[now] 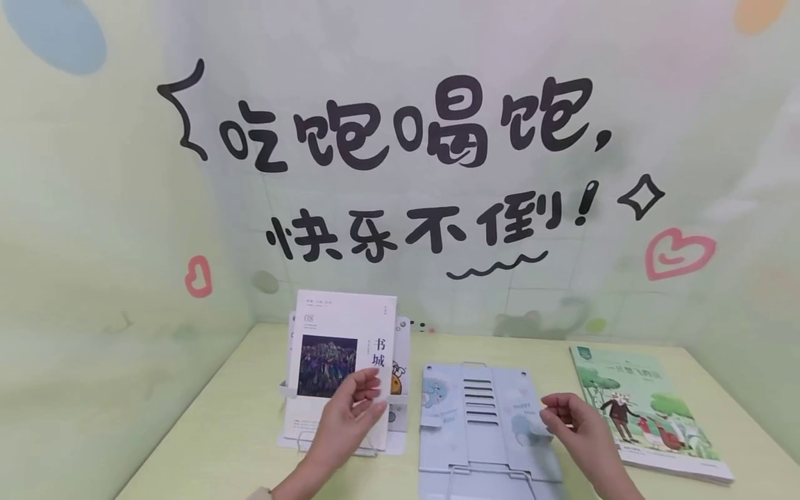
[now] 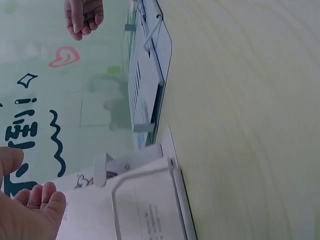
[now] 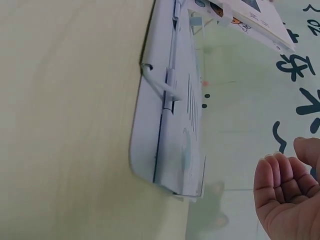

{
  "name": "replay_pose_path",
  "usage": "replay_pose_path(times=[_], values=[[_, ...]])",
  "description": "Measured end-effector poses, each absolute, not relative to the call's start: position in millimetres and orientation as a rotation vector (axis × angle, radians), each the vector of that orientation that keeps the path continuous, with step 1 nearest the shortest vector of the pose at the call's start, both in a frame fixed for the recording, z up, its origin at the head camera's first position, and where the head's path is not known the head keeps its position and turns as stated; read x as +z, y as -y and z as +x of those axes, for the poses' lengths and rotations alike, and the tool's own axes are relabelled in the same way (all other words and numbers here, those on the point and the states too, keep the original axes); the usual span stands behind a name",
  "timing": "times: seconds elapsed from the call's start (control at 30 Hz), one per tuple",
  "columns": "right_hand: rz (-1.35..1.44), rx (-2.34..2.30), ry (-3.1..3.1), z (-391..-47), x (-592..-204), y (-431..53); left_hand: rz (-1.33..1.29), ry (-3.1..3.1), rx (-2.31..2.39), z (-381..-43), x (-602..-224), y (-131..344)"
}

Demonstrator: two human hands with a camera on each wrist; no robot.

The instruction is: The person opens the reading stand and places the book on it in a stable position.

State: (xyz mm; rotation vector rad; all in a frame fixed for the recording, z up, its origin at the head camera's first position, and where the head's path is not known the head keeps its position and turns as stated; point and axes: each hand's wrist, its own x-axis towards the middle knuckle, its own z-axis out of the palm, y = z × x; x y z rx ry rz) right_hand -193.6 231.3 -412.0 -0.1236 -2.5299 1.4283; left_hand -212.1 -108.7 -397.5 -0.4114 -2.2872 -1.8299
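A white book (image 1: 328,364) with a dark picture on its cover leans upright on a white bookstand (image 1: 400,417), behind a wire page holder (image 2: 145,173). My left hand (image 1: 351,417) hovers before the book's lower right part, fingers loosely bent and holding nothing. To the right, a pale blue bookstand (image 1: 445,444) with slots down its middle and cartoon elephants lies low and carries no book. Near its right side clip (image 1: 531,423) is my right hand (image 1: 584,434). The right wrist view shows that hand's fingers loosely curled around nothing, apart from the stand.
A green illustrated book (image 1: 656,410) lies flat at the right of the light wooden table (image 1: 219,410). Behind the table hangs a pale printed backdrop (image 1: 400,42) with black lettering, and its sides close in left and right.
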Motion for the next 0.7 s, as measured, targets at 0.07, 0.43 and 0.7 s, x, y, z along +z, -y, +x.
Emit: replay_pose_path(times=[0.07, 0.43, 0.7], values=[[-0.164, 1.455, 2.565, -187, -415, -237, -0.448, 2.306, -1.891, -208, -399, 99], [-0.272, 1.591, 2.692, -169, -434, -247, -0.596, 2.528, -2.136, -195, -426, 67], [-0.088, 1.597, 2.812, -164, -442, -251, -0.612, 2.742, -2.076, -192, -439, 56]])
